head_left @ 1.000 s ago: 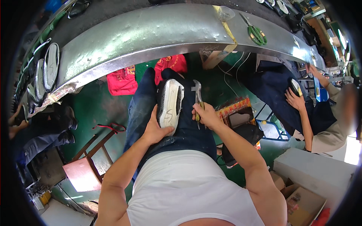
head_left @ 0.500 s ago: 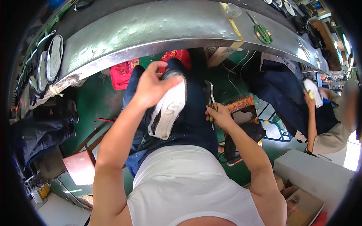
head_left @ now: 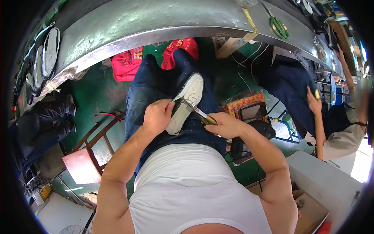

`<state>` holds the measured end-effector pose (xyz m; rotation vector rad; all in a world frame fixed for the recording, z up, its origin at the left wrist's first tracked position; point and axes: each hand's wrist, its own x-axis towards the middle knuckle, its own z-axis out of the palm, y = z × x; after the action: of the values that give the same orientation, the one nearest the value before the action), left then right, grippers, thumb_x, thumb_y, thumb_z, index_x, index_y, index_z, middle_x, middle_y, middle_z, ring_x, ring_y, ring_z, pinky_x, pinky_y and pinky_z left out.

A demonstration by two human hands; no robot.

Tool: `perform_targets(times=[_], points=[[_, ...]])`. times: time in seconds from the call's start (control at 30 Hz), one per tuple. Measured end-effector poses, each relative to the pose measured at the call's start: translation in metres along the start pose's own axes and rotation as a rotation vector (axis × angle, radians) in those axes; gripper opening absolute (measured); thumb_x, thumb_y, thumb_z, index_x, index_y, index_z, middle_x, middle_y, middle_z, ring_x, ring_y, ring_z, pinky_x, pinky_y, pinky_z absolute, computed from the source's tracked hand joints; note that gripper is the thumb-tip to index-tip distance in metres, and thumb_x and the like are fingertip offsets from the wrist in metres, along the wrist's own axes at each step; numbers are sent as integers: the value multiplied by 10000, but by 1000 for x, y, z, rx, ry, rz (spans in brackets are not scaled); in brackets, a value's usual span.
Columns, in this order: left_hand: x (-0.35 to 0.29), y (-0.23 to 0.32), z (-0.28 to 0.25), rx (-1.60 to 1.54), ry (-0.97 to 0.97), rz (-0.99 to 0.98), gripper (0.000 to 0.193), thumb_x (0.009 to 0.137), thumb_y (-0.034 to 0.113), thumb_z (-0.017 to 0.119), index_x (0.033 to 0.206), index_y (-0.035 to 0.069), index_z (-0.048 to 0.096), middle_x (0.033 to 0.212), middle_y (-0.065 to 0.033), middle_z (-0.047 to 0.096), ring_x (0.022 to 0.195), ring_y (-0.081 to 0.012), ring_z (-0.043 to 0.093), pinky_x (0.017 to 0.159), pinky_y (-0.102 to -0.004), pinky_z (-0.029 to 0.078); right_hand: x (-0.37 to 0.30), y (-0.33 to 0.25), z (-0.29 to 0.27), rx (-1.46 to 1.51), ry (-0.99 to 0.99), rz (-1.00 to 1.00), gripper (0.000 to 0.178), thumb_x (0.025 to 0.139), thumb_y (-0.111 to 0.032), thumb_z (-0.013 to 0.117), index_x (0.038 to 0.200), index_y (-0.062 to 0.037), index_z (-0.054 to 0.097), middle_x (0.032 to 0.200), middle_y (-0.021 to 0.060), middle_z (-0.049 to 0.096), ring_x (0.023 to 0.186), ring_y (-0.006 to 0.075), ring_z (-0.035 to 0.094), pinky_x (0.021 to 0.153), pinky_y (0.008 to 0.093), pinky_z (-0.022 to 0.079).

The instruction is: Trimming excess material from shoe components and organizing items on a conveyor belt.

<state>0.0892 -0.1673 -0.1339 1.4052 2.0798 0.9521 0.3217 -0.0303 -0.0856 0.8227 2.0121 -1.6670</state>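
A shoe upper with a pale underside and dark edge lies sole side up across my lap. My left hand is closed, pinching its left edge near the middle. In my right hand I grip a pair of pliers by the handles. Their curved metal jaws reach over the shoe's middle, close to my left fingertips. Whether the jaws bite the edge is too small to tell.
A metal bench runs across the far side, with green-handled scissors on it. More shoes stand at its left end. A co-worker's hand is at the right. A wooden chair stands at left, an open cardboard box at lower right.
My left hand has come down from the shoe's far end to its left edge. My right hand has brought the pliers left onto the shoe. The co-worker's hand no longer holds a shoe.
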Motion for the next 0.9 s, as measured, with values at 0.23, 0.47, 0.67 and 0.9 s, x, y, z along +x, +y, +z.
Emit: perform_targets(times=[0.23,0.47,0.67,0.9], points=[[-13,16,8,61,83,169,121,820,99,720,746,42,643,763,-124,619,698,-330,625,598,-407,507,9,-54,-36,-177,-249,219,238,873,-213,632,936,15,615,732,110,616,712,206,627,660,380,502],[1,-12,12,-301,-4,-13,259,981,200,538,1107,3,649,1081,-194,662,1014,-382,635,880,-404,504,27,-62,-59,95,-459,507,304,925,-316,638,926,-12,615,803,70,627,739,174,638,599,322,518],[4,-51,31,-300,-430,-119,620,1006,313,443,1510,0,260,1465,-249,384,1397,-369,328,1158,-418,245,39,-46,-67,-732,-316,90,309,911,-283,643,963,21,616,828,189,661,807,370,670,708,448,540],[28,-56,19,-537,-606,-130,918,864,360,689,1557,76,159,1525,-231,276,1435,-384,233,1191,-448,169,72,47,-59,-652,3,-387,280,838,-244,690,1022,-47,614,875,128,677,855,342,674,711,453,534]])
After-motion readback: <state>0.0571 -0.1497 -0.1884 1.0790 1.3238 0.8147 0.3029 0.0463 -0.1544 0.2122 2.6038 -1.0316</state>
